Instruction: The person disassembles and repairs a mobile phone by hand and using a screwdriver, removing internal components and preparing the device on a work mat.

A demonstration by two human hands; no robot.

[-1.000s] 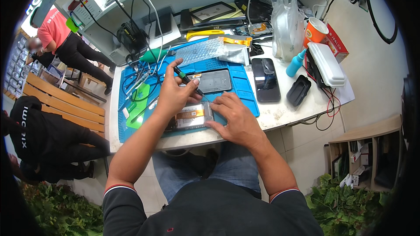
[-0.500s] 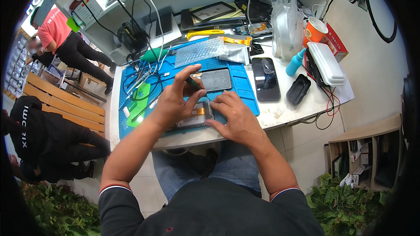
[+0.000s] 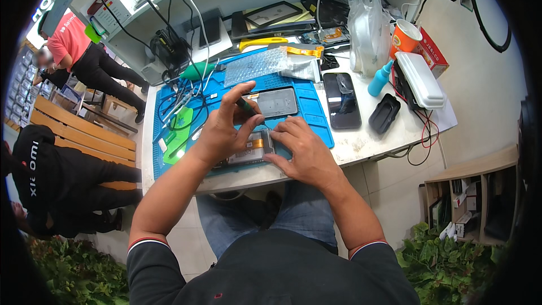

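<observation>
My left hand (image 3: 220, 133) pinches a dark green screwdriver (image 3: 245, 105), its handle tilted between thumb and fingers. The tool's tip points down at the far right part of an opened phone (image 3: 243, 157), with an orange flex cable showing on it. The phone lies at the near edge of the blue mat (image 3: 316, 101). Around the phone's right end, my right hand (image 3: 307, 152) holds it with the thumb on the near side and fingers on the far side. Just beyond my hands is a grey phone panel (image 3: 278, 103). My left hand partly hides the opened phone.
A black phone (image 3: 342, 107), a small black tray (image 3: 385, 114) and a teal bottle (image 3: 380, 79) stand to the right. Cables (image 3: 186, 99) tangle over the mat's left side, near a green card (image 3: 179, 133). Bubble wrap (image 3: 254, 68) lies behind. Two people are at the left.
My view has shifted very slightly. Both hands keep nearly the same place, with the screwdriver still at the opened phone.
</observation>
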